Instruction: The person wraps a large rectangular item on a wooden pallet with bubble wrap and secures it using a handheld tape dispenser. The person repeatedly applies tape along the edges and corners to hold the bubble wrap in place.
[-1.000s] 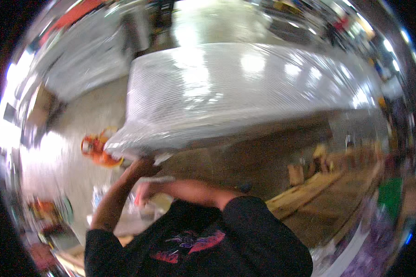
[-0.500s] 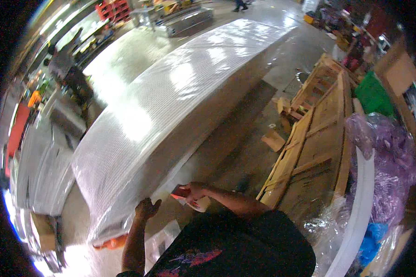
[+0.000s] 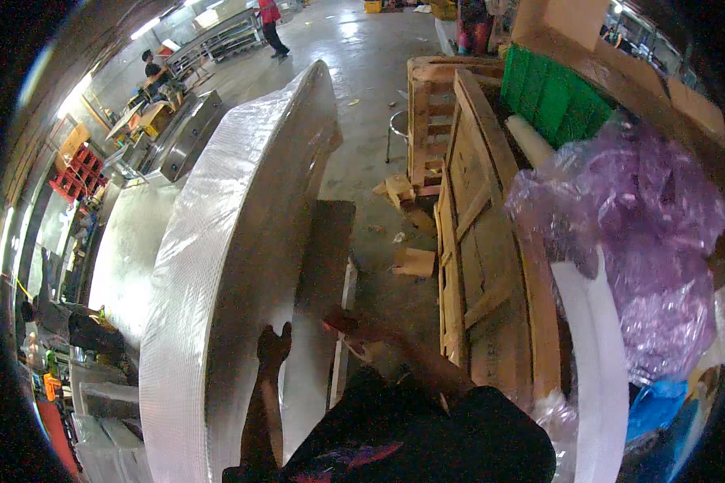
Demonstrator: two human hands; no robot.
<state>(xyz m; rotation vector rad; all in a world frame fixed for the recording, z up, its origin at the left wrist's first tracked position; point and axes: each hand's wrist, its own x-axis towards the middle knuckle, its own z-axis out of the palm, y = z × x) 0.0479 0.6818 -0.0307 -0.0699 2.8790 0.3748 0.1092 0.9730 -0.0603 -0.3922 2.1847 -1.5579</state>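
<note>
A long, tall item wrapped in white bubble wrap (image 3: 197,266) stands to my left, its shaded side facing me. Close to that side is my left hand (image 3: 275,344), empty, thumb apart from the fingers; whether it touches the wrap I cannot tell. My right hand (image 3: 345,320) is closed round what looks like a red tape dispenser (image 3: 328,325), dim and partly hidden by the hand. It is held before my body, beside the wrapped item's lower edge.
Wooden crates (image 3: 491,241) line the right, with a green bin (image 3: 552,97) behind. Purple plastic wrap (image 3: 628,217) and a white foam strip (image 3: 592,362) lie nearer. Cardboard scraps (image 3: 415,262) are on the floor. A person (image 3: 271,28) is at the far end; others are at left.
My view has swung left to right along the wrapped item, which now stands more upright in the picture. The right hand keeps its hold on the red dispenser; the left stays by the wrap.
</note>
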